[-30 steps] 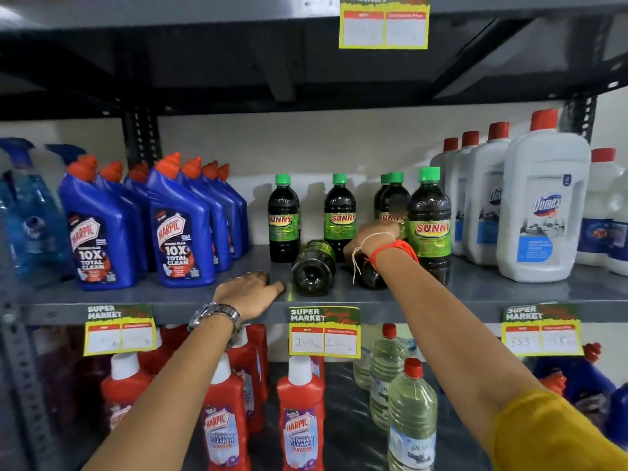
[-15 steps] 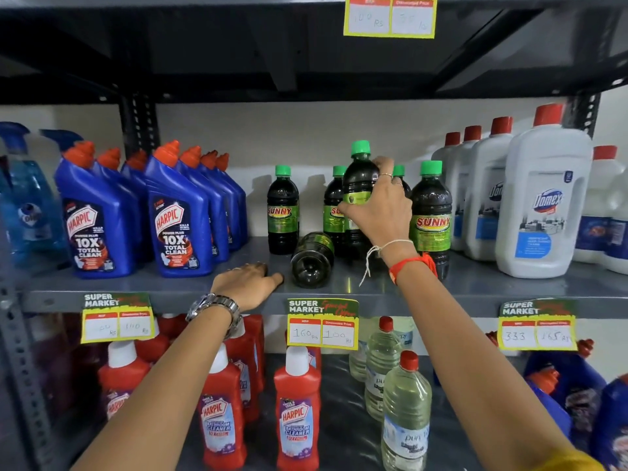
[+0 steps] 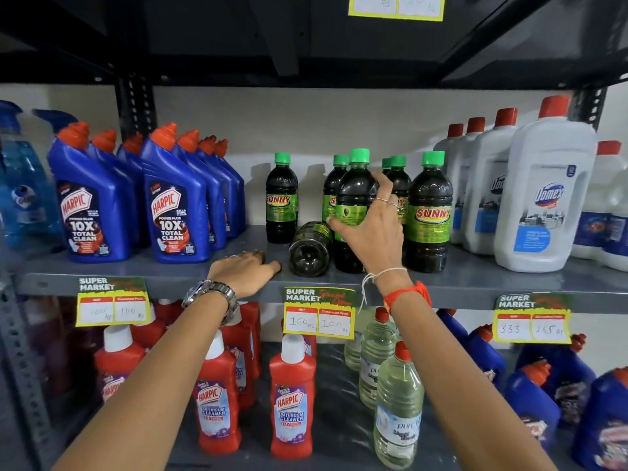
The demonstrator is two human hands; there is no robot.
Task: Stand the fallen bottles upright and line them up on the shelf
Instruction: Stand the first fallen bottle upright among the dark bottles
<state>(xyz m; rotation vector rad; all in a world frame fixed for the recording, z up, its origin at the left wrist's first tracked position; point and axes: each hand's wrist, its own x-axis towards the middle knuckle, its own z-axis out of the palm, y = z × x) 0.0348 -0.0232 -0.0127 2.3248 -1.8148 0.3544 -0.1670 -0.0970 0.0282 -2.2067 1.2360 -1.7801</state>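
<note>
I see a grey metal shelf (image 3: 475, 283) from head height, both my arms reaching toward it. My right hand (image 3: 370, 229) wraps around a dark green-capped bottle (image 3: 353, 185) that stands upright at the shelf's front, thumb on its label, fingers curled round its right side. Touching its left side, a fallen bottle (image 3: 309, 248) lies with its base toward me. My left hand (image 3: 244, 270) rests palm down, fingers loosely spread and holding nothing, on the shelf edge just left of that fallen bottle. More dark bottles stand upright behind and beside, one (image 3: 430, 212) just right of my hand. Blue Harpic bottles (image 3: 173, 205) fill the left, white Domex jugs (image 3: 543, 198) the right.
</note>
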